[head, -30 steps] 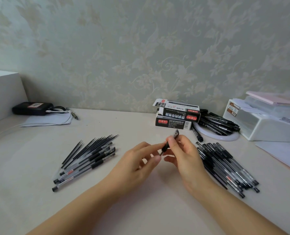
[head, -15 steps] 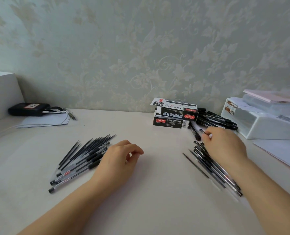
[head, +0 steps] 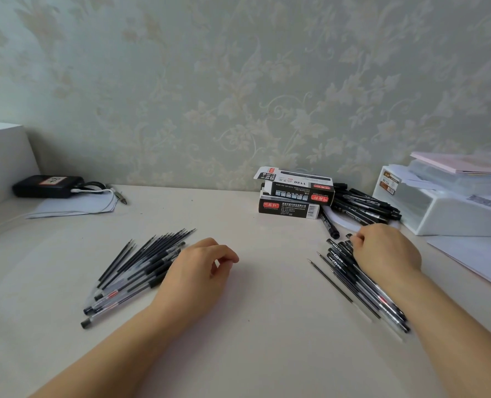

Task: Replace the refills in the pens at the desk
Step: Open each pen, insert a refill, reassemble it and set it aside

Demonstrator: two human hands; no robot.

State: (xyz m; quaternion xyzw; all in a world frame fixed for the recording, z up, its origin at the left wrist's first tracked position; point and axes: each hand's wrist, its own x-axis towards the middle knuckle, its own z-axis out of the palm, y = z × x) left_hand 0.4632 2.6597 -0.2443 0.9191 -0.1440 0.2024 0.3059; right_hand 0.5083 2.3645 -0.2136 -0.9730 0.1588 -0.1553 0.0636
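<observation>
While your left hand (head: 198, 271) rests loosely curled and empty beside the refills (head: 141, 262), your right hand (head: 385, 251) curls over the pens (head: 362, 285) near the table's right edge, seemingly picking the next pen to open.

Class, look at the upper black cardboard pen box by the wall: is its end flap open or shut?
Open. The upper black cardboard pen box has its white-lined left end flap folded outward. Whether anything is inside cannot be told.

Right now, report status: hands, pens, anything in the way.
Left hand idle, loosely curled, empty, beside left pen pile. Right hand down on right pen pile, grip hidden. Loose refill on desk. Nothing obstructing.
</observation>
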